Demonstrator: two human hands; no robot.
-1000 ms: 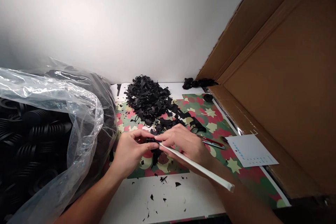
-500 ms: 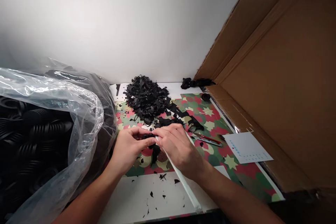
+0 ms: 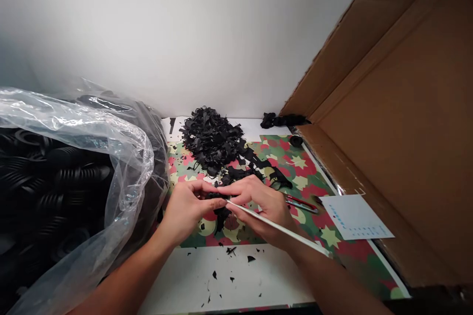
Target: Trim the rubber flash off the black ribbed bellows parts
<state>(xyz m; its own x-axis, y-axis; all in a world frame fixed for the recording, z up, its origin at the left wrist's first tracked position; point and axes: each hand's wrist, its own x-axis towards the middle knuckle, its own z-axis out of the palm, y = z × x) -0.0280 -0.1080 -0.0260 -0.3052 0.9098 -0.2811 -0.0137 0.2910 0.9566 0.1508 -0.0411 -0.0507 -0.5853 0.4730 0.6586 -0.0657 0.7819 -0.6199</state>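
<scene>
Between my two hands is a small black part (image 3: 213,196), mostly covered by fingers. My left hand (image 3: 190,209) pinches it from the left, thumb below and fingers above. My right hand (image 3: 260,204) has its fingers closed round a long thin white stick (image 3: 284,230), whose tip meets the black part. The stick slants down to the right over my right wrist. Just beyond the hands lies a large heap of black shreds (image 3: 210,138), with longer black scraps (image 3: 254,160) trailing to its right.
A clear plastic bag (image 3: 133,157) full of black ribbed parts (image 3: 81,174) stands at the left. At the right are red-handled tweezers or a knife (image 3: 301,204), a white card (image 3: 358,217) and a cardboard wall (image 3: 414,108). Small black bits (image 3: 251,259) dot the white sheet in front.
The white stick has swung from steeply downward to a flatter slant to the right, as my right hand turned. The whole view has shifted slightly.
</scene>
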